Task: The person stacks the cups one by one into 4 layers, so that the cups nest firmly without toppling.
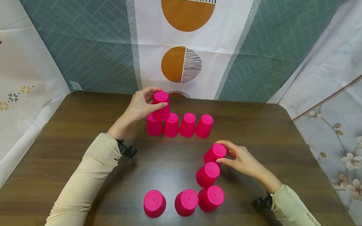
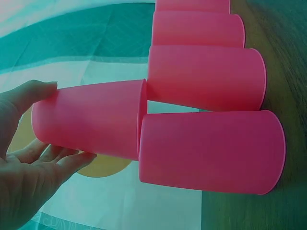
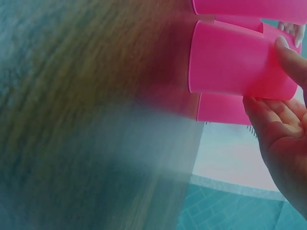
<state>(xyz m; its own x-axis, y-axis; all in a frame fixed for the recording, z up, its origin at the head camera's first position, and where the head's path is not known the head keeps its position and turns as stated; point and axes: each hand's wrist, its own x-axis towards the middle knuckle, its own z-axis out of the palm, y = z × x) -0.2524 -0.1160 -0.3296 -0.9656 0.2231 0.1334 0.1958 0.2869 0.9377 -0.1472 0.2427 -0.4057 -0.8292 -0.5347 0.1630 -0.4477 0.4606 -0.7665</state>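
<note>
My left hand (image 1: 140, 105) holds an upside-down pink cup (image 1: 161, 107) by its upper part at the back of the table. Its rim is at the tops of the two leftmost cups in a back row, the end cup (image 1: 154, 126) and its neighbour (image 1: 171, 126); the left wrist view shows the held cup (image 2: 91, 117) bridging them. On the right, my right hand (image 1: 240, 159) grips another upside-down pink cup (image 1: 214, 154) between thumb and fingers. That cup (image 3: 235, 60) stands at table level, just behind a similar cup (image 1: 207, 175).
Two more cups continue the back row: one (image 1: 187, 126) and the rightmost (image 1: 204, 127). Nearer the front are a right cup (image 1: 211, 200), a middle cup (image 1: 186, 203) and a separate left cup (image 1: 155, 204). The brown wooden table (image 1: 79, 122) meets a patterned cloth (image 1: 96, 57) behind.
</note>
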